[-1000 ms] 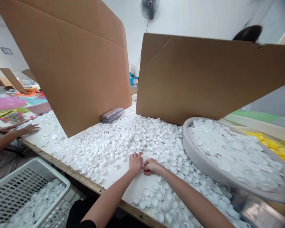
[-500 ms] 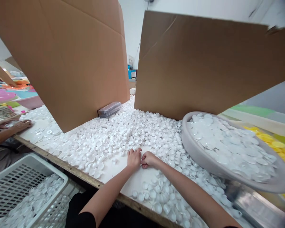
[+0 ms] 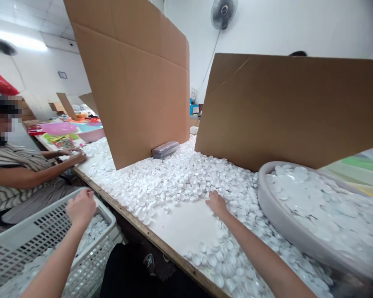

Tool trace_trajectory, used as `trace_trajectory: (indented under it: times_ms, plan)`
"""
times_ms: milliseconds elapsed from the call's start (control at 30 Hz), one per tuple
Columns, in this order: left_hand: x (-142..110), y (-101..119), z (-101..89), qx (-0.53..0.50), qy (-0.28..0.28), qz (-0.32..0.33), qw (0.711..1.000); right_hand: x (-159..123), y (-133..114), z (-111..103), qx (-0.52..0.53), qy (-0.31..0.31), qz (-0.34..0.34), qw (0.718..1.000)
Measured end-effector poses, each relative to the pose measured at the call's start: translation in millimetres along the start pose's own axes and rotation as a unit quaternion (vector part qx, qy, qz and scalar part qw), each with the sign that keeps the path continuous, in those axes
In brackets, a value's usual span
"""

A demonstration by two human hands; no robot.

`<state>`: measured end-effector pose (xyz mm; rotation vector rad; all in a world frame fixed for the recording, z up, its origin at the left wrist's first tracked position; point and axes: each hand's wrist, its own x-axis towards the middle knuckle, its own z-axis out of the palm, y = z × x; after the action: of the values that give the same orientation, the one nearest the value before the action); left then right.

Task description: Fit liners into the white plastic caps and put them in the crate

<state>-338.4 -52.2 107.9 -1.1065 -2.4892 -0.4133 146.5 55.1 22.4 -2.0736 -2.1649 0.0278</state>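
Observation:
My left hand [image 3: 81, 207] is above the white plastic basket [image 3: 112, 219] at the lower left, its fingers curled; what they hold, if anything, is hidden. White plastic pieces [image 3: 95, 227] fill part of that basket. At the table's middle, my right hand [image 3: 217, 203] touches the near edge of a heap of small white round plastic cups [image 3: 180, 178], with thumb and fingers apart. More white cups [image 3: 219, 260] lie on the near side of my right forearm. A bare patch of white tabletop [image 3: 183, 225] lies between the two groups.
A large grey tub [image 3: 269, 211] of flat white discs stands on the right. Two cardboard sheets [image 3: 143, 87] rise behind the heap, with a clear plastic packet [image 3: 165, 150] at the left one's foot. A co-worker [image 3: 25, 174] sits at left. The table has a wooden edge [image 3: 133, 223].
My left hand has moved from beside the right hand to over the basket. My right hand has opened and reached forward to the heap. The view has turned left and up.

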Motion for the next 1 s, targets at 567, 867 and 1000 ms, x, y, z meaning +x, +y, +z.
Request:
trace_trajectory:
  times_ms: [567,867,1000]
  plan:
    - [-196.1,227.2,39.5,-0.249,-0.166,0.344,0.890,-13.1,17.9,5.2,0.123,0.060,-0.024,0.990]
    - [-207.0,220.1,42.8,-0.299,-0.186,0.448,0.822,-65.6,-53.4,11.1,0.246,0.034,-0.143,0.958]
    - [-211.3,221.1,54.6,-0.288,-0.210,0.477,0.803,-90.0,-74.1,12.1,0.263,-0.007,-0.180,0.948]
